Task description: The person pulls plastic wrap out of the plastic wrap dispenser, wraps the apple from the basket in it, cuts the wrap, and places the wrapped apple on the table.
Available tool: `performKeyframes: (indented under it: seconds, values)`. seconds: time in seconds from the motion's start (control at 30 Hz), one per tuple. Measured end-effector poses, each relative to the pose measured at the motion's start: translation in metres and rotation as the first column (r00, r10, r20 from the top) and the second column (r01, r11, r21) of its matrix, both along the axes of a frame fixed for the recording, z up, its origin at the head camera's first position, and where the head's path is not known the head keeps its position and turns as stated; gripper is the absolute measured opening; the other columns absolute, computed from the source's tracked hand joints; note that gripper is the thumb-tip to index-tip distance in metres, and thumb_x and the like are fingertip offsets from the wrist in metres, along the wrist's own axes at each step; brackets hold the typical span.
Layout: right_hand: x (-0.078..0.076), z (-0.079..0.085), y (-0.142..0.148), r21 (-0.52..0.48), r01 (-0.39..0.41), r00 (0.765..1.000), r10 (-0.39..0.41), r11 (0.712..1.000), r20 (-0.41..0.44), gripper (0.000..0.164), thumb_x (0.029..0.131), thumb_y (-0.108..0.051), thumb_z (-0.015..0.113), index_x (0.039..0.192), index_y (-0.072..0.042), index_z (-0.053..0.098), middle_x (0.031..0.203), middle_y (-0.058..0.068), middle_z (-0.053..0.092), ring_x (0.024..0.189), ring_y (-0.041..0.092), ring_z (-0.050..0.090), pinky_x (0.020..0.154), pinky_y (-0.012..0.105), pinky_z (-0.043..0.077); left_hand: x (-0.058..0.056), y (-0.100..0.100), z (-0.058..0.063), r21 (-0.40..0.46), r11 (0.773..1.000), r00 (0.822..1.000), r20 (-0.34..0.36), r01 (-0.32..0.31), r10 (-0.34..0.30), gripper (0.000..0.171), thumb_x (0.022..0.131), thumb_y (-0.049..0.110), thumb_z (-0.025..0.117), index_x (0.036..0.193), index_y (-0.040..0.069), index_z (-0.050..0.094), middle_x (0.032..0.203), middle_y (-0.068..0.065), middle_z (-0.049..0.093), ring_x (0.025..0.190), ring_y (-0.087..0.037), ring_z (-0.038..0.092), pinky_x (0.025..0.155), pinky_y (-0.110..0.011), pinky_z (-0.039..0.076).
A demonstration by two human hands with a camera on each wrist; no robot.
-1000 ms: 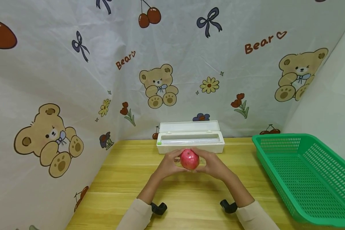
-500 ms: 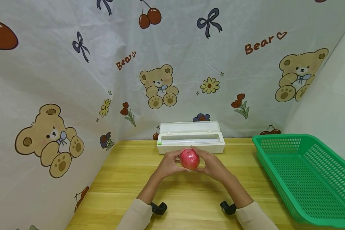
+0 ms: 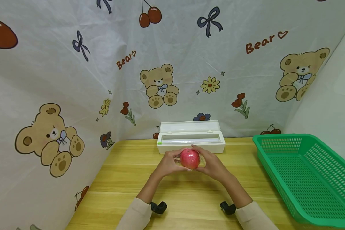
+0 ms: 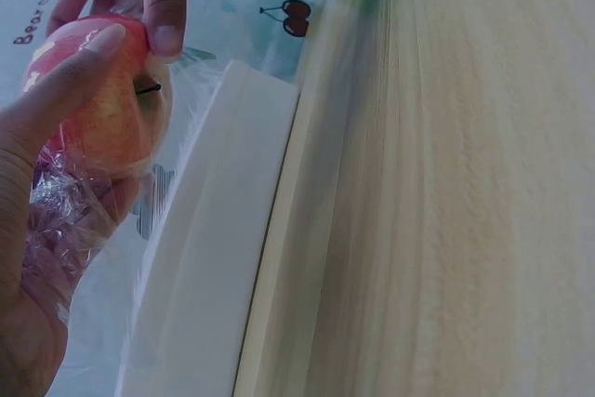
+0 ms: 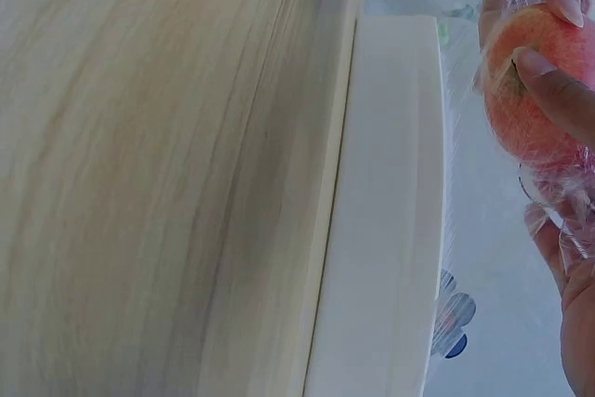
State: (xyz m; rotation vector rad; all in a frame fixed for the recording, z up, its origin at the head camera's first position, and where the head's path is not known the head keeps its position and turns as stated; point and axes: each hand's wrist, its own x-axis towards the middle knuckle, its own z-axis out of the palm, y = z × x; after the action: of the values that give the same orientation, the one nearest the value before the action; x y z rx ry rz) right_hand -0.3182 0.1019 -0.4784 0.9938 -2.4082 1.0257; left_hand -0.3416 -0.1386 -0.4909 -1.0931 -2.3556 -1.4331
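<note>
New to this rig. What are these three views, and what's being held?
No robot here: a person works bare-handed, with one camera on the head and one on each wrist. The widest picture looks forward and down from the head; the two close-ups come from the left and right wrists. The left hand and right hand together hold a red apple, with clear plastic film around it. On the wooden table, beyond the hands, sits a white box with its lid open; to the person's right is a green basket.
</note>
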Motion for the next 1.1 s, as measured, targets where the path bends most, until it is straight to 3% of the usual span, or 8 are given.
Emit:
performKeyframes:
  seconds: [0.33, 0.8, 1.1]
  values:
    - [-0.0029, -0.0025, 0.0014, -0.063, -0.089, 0.996, 0.089, 0.994, -0.011, 0.087, 0.068, -0.004, 0.094, 0.145, -0.004, 0.053, 0.139, 0.009, 0.062, 0.124, 0.03, 0.062, 0.096, 0.043, 0.055, 0.0007, -0.0013, -0.0009, -0.013, 1.0, 1.0, 0.022, -0.02, 0.02, 0.08, 0.071, 0.027, 0.096, 0.142, 0.017, 0.061, 0.129, -0.001, 0.069, 0.105, -0.016, 0.07, 0.082, -0.026, 0.06]
    - [0.0004, 0.0013, -0.0008, -0.056, -0.089, 0.995, 0.087, 0.994, -0.039, 0.084, 0.07, -0.006, 0.093, 0.144, -0.001, 0.053, 0.141, 0.012, 0.061, 0.127, 0.031, 0.061, 0.097, 0.04, 0.054, -0.0002, -0.0033, -0.0002, -0.039, 0.999, 0.999, 0.043, -0.026, 0.028, 0.078, 0.074, 0.035, 0.093, 0.142, 0.016, 0.061, 0.131, -0.003, 0.068, 0.11, -0.016, 0.069, 0.086, -0.027, 0.059]
    - [0.0005, 0.0033, 0.0037, -0.119, -0.096, 0.995, 0.098, 0.988, 0.012, 0.081, 0.071, -0.008, 0.094, 0.142, -0.003, 0.057, 0.136, 0.011, 0.065, 0.121, 0.029, 0.065, 0.094, 0.039, 0.057, 0.0062, 0.0017, 0.0063, -0.051, 0.998, 0.996, 0.076, -0.042, 0.046, 0.079, 0.074, 0.039, 0.092, 0.143, 0.016, 0.06, 0.13, 0.0, 0.068, 0.11, -0.014, 0.068, 0.087, -0.026, 0.058]
